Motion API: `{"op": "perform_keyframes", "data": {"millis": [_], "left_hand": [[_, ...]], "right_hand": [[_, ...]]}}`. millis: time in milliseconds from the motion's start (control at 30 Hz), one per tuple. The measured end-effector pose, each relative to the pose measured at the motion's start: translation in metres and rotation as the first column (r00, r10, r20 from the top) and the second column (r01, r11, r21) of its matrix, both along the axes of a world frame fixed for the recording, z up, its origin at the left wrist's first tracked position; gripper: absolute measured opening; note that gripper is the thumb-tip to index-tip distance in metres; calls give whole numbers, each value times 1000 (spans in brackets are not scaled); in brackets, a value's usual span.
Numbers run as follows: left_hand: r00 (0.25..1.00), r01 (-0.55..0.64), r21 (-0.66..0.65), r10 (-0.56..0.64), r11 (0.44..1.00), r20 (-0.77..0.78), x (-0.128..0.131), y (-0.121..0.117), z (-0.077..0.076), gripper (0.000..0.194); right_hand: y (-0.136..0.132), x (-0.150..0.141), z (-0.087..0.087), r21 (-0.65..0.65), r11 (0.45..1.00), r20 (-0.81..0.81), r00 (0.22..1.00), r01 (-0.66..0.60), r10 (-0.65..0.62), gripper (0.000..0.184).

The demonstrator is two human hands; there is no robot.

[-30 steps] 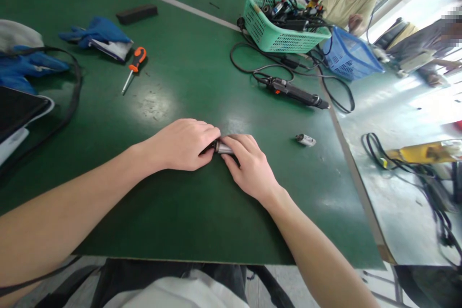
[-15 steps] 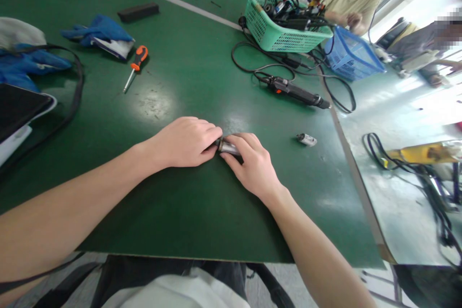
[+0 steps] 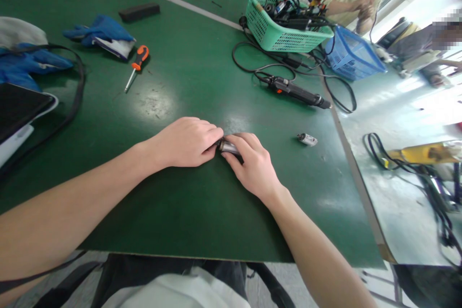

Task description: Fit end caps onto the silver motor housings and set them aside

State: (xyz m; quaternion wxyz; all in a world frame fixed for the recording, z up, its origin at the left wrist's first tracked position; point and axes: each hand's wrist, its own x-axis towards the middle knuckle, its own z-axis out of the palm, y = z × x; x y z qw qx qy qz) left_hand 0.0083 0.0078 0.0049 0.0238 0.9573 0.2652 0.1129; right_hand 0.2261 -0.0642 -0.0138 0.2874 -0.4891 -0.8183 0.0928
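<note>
"Starting at the left of the green tabletop point(image 3: 187, 216), what comes first?"

"Blue gloves point(image 3: 39, 67), then another blue glove point(image 3: 103, 30) with an orange-and-black screwdriver point(image 3: 136, 66) just beside it, shank angled toward the person."

"And the left hand point(image 3: 191, 142)?"

"Narrow: thumb and fingers pinch the dark end of a motor-like metal cylinder point(image 3: 228, 147). The fingertips are partly hidden, so I can't tell how much of that end they cover."

"Where does the cylinder lie?"

"Between the 2 hands, its long axis running roughly left to right, the right end slanting a little toward the person. The left hand meets it at its end; the right hand point(image 3: 252, 163) curls over its silver body from the other side and hides the far end."

"Which is nearer, then?"

"Neither: both are at it, though the right covers more of its length. Whether it rests on the tabletop or just above, I can't tell."

"Further right?"

"A green basket point(image 3: 285, 39) of cables at the back, and in front of it a black electric screwdriver point(image 3: 296, 93). Then 1 loose cylinder point(image 3: 308, 139), well apart from the right hand. Beyond sit a blue basket point(image 3: 355, 55) and a yellow-bodied tool point(image 3: 422, 151)."
</note>
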Motion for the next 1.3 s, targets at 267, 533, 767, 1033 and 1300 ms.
{"op": "perform_keyframes", "data": {"millis": [267,533,767,1033,1300], "left_hand": [[1000,-27,16,27,1000,-10,0,3,0,17],[1000,-19,24,20,1000,-17,-1,2,0,17],[999,-11,32,13,999,-38,0,1,3,19],[1000,2,33,-1,999,-21,-1,1,2,20],[999,50,75,-52,996,17,-2,3,-2,23]], "right_hand": [[-1,1,-1,-13,1000,4,1000,16,-16,28],[-1,1,1,-5,999,-8,999,51,-51,28],[-1,1,2,2,999,-16,999,51,-51,26],[-2,1,2,9,999,-19,999,51,-51,26],[-1,2,0,14,999,-21,999,46,-46,26]]}}
